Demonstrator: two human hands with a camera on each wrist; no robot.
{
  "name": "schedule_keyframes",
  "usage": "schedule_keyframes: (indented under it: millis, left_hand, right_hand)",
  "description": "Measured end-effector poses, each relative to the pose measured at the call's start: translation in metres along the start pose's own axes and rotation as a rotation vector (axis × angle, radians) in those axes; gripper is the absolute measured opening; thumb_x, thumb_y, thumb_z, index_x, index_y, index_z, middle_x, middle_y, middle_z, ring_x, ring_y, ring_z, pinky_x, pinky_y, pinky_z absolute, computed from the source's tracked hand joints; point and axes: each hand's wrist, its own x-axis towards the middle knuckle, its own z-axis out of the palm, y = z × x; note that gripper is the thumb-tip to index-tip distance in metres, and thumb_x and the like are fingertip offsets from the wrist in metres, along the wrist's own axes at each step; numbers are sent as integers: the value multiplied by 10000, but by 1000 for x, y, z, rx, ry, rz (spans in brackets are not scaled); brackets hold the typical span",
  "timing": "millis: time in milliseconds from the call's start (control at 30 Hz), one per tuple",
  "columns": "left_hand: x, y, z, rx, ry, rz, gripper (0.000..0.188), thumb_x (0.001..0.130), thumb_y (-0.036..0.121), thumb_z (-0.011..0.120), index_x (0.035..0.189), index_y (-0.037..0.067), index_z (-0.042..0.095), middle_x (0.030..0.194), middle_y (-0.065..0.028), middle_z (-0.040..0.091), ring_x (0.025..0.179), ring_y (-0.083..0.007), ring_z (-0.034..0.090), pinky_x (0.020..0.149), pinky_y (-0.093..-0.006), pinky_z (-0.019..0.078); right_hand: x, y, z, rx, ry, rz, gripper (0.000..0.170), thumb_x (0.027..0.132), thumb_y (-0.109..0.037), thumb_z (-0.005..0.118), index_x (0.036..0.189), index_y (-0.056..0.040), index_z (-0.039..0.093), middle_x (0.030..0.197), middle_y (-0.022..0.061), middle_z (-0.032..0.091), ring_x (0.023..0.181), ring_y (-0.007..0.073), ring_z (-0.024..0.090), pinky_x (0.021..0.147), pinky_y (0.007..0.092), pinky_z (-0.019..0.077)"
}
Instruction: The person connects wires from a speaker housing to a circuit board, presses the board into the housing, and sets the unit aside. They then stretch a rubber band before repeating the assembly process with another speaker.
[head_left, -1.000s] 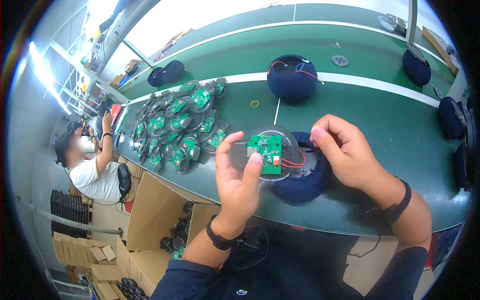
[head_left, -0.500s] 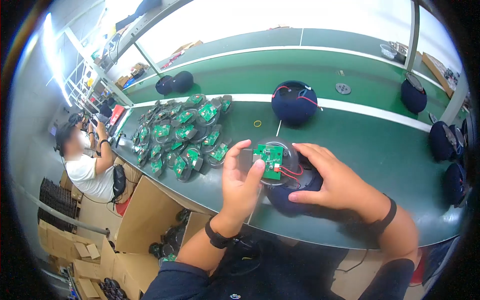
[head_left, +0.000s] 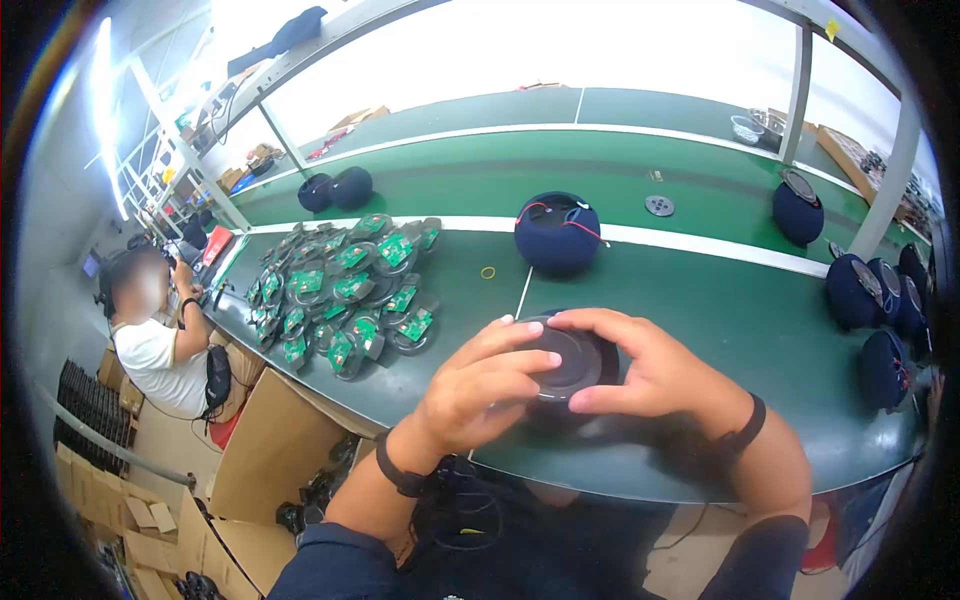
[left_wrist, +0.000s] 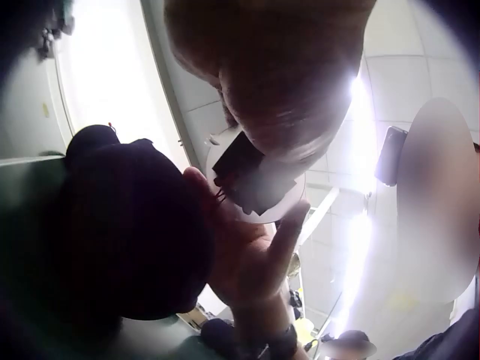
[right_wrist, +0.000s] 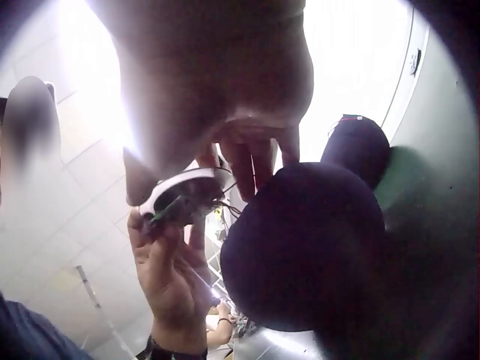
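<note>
Both hands hold a dark round plastic cover [head_left: 578,368], smooth face up in the head view. My right hand [head_left: 665,375] grips its rim, with the thumb at the near side and the fingers at the far side. My left hand [head_left: 462,398] has bent fingers over the cover's left part; in the right wrist view its fingers and thumb pinch that side. Under the cover, a circuit board [right_wrist: 174,211] and thin wires [right_wrist: 227,204] show in the right wrist view. Close beside it in that view sits a navy rounded shell [right_wrist: 304,251], mostly hidden from the head view.
A heap of similar covers with green boards [head_left: 350,290] lies at the left. Another navy shell [head_left: 557,235] with red wires stands ahead, and several more [head_left: 855,290] are at the right. A yellow ring [head_left: 488,272] and grey disc [head_left: 659,205] lie beyond. Cardboard boxes [head_left: 280,450] stand below left.
The cover was held board side up; now it is turned over, smooth face up. My right hand has come from the wires to the cover's rim, and my left fingers have moved over it.
</note>
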Motion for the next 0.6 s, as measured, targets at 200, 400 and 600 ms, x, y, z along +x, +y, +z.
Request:
schedule_keyframes:
  millis: [200, 400, 600]
  left_hand:
    - [9, 18, -6, -5, -44, -195, 387, 782, 77, 740, 1154, 85, 630, 1365, -195, 626, 1376, -436, 513, 1168, -574, 346]
    - [16, 21, 11, 383, 75, -367, 346, 858, 145, 748, 1155, -15, 674, 1230, -225, 645, 1097, -394, 646, 945, -435, 526]
    - [17, 27, 16, 409, 56, -368, 259, 866, 88, 717, 1097, -25, 694, 1129, -182, 686, 1026, -372, 673, 887, -434, 553]
  right_hand:
    - [0, 6, 6, -242, 74, -59, 609, 746, -341, 913, 1186, -23, 636, 1299, 181, 633, 1207, 341, 614, 1017, 415, 498]
    - [3, 3, 14, -348, 110, -90, 580, 718, -396, 917, 1004, -16, 585, 1214, 237, 621, 1124, 424, 602, 961, 461, 506]
    - [3, 7, 25, -397, 106, -85, 643, 707, -371, 923, 1102, -9, 567, 1253, 238, 606, 1190, 437, 580, 989, 477, 493]
